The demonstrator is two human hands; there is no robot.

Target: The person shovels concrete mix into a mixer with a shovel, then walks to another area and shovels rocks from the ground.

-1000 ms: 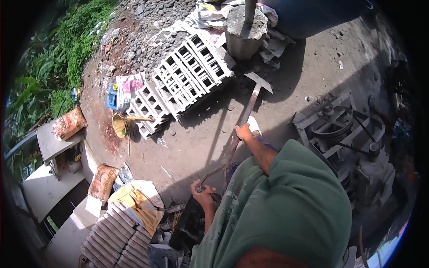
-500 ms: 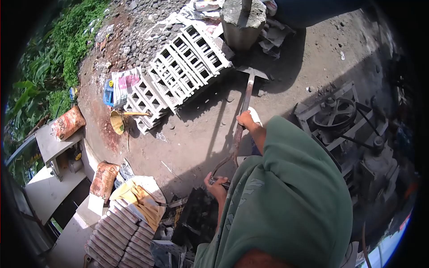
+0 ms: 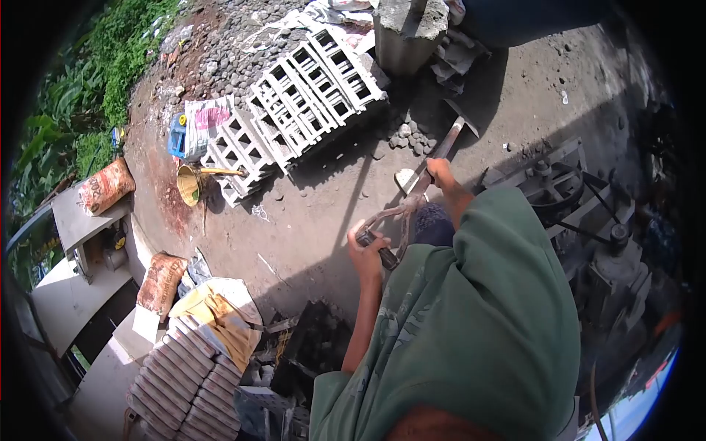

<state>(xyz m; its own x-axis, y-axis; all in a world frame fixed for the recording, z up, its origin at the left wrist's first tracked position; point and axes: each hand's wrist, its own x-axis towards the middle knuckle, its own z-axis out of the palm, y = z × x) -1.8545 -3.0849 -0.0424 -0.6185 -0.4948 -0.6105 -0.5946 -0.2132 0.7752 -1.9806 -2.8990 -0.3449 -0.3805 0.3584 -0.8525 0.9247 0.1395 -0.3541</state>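
A shovel [image 3: 446, 141] slants across the ground in front of me. My left hand [image 3: 365, 248] is wrapped round the grip at its handle end. Further down, my right hand [image 3: 440, 173] is closed round the shaft. The blade [image 3: 462, 119] stands tilted on its edge near the ground. Beside it, to the left, lies a small heap of grey stones [image 3: 412, 137]. My foot in a light shoe [image 3: 405, 179] shows just below the heap.
Stacked hollow concrete blocks [image 3: 309, 95] stand ahead to the left, near a concrete-filled post base [image 3: 412, 44]. Machinery with a pulley wheel [image 3: 551, 187] is at my right. Piled bags [image 3: 184, 375] and a yellow cloth [image 3: 224, 323] lie at lower left.
Both hands have moved up and right with the shovel. Its blade has swung right and tipped from flat onto its edge. A heap of stones now shows where the blade was.
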